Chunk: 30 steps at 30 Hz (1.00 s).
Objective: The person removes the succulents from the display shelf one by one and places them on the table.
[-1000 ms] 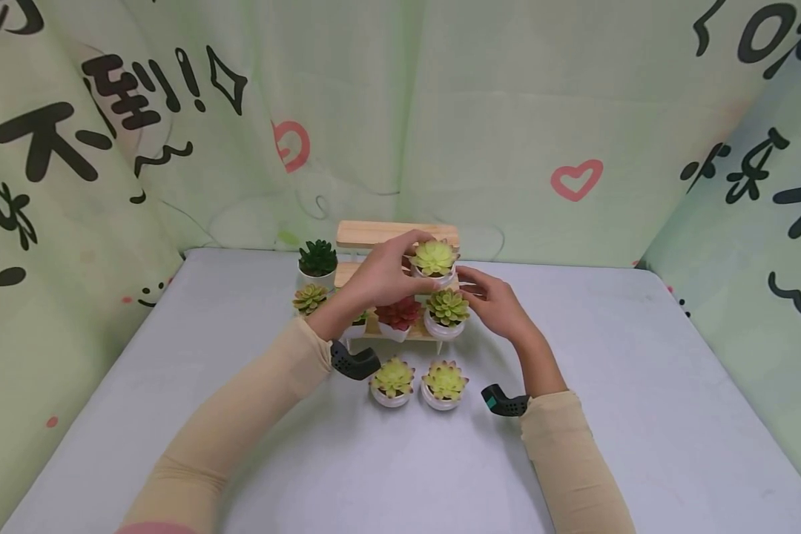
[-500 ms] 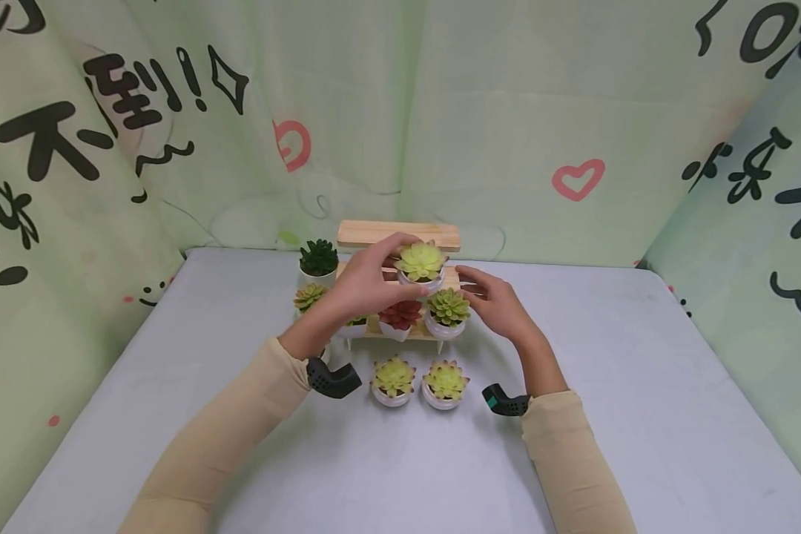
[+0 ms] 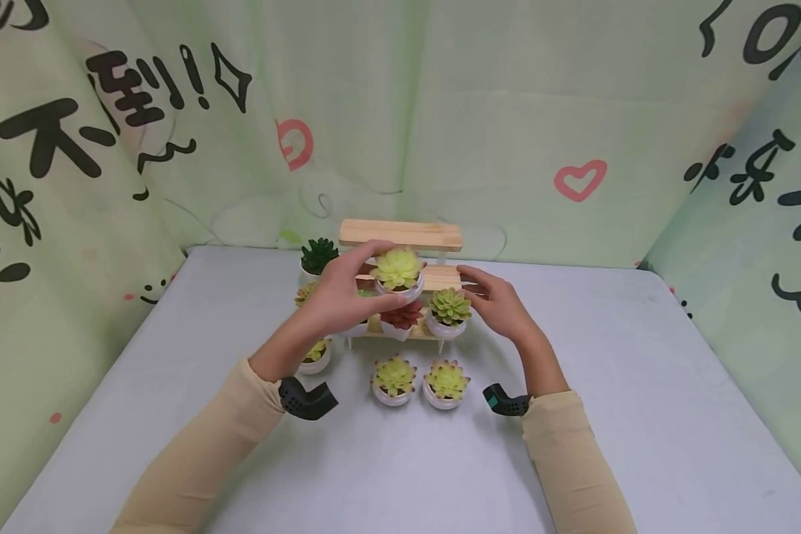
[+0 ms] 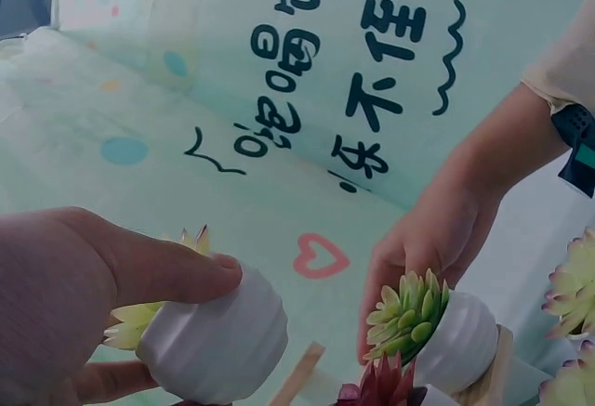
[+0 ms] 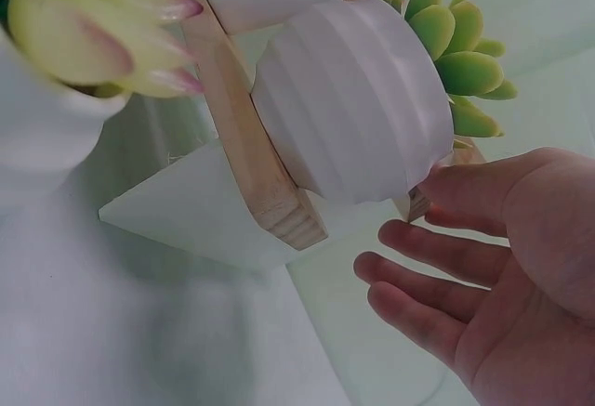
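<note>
My left hand (image 3: 337, 295) grips a pale yellow-green potted succulent (image 3: 398, 268), raised in front of the wooden tiered stand (image 3: 400, 235). In the left wrist view the thumb lies across its white ribbed pot (image 4: 223, 336). At the right end of the stand's lowest tier sits a green succulent (image 3: 449, 305) in a white pot, my right hand (image 3: 502, 305) beside it. In the right wrist view the right thumb tip is right at that ribbed pot (image 5: 358, 99), the other fingers loosely extended. A red succulent (image 3: 402, 317) stands left of the green one, partly behind the held pot.
Two yellow-green succulents, a left one (image 3: 394, 377) and a right one (image 3: 446, 382), stand on the white table (image 3: 400, 475) before the stand. Left of it are a dark green succulent (image 3: 318, 256) and others partly hidden by the left arm. A printed curtain (image 3: 494, 133) hangs behind.
My left hand has carried the pale succulent leftward and slightly down, from the stand's right side to near its middle. The right hand has stayed beside the green succulent.
</note>
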Tool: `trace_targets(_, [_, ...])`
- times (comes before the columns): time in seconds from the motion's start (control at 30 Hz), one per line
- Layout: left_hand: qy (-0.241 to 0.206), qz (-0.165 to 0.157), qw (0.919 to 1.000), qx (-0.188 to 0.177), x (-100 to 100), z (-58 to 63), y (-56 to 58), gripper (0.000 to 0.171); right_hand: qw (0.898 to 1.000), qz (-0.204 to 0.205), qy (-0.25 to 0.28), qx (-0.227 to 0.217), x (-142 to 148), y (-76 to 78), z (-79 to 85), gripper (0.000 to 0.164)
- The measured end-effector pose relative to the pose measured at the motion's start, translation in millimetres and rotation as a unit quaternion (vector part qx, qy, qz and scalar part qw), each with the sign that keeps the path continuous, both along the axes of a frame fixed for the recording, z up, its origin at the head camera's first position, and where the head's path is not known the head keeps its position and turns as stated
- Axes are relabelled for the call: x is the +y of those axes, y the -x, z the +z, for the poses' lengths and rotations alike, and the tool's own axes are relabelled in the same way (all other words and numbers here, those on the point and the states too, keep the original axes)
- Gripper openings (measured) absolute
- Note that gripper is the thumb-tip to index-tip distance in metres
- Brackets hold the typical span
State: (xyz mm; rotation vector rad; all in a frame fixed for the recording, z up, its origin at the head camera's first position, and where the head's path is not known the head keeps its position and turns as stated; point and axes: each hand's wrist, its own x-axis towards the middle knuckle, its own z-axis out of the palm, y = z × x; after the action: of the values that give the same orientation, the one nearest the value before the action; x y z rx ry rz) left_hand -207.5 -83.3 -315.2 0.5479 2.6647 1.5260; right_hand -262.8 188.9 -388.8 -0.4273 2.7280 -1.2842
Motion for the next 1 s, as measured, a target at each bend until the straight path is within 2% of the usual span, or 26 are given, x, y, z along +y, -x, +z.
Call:
trace_targets(0.2, [-0.009, 0.012, 0.9998, -0.012, -7, 0.6, -9.8, 0.066, 1.0, -0.003, -0.002, 0.003, 1, 2.0, -2.8, 0.051])
trace_targets(0.47, [-0.017, -0.003, 0.9999, 0.002, -17, 1.3, -18.7, 0.065, 1.0, -0.002, 0.0, 0.003, 1, 1.7, -1.8, 0.051])
trace_targets(1.0, [-0.003, 0.001, 0.9998, 0.017, -40, -3.8, -32.6, 0.067, 1.0, -0.003, -0.002, 0.002, 1, 1.0, -1.5, 0.05])
